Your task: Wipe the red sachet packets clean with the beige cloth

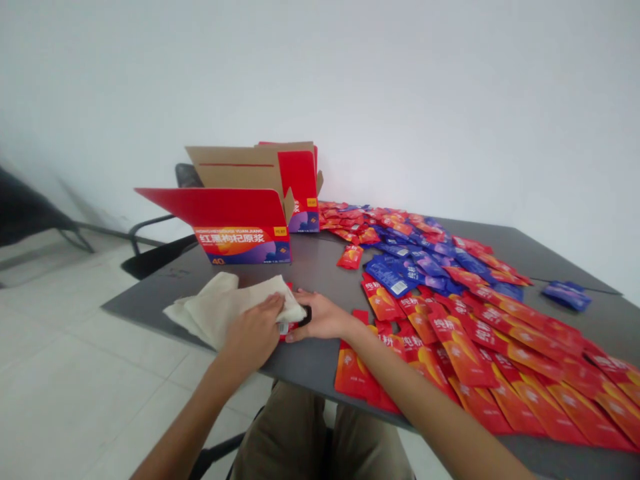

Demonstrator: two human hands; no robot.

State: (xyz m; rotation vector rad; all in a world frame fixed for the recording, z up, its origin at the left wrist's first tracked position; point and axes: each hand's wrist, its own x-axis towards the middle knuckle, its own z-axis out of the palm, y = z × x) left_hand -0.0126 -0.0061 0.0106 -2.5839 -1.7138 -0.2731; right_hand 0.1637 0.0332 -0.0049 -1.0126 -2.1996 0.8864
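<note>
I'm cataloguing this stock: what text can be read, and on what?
"红黑枸杞原浆": front box
"40": front box, lower left
"YUAN JIANG": front box, above the characters; letters before it blurred
"纯粉", seemingly: red pouches
Too small or blurred: blue pouches, held red packet

I see a black chair (159,255) beside the bench (160,288), another dark chair (27,208) cut off at left, pale floor tiles (115,327), and a white wall (400,87) filling my feed's background.

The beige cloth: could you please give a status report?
Left hand on beige cloth, over red packet. Right hand at packet and unidentified black item. Packet mostly hidden by cloth and hands.
</note>
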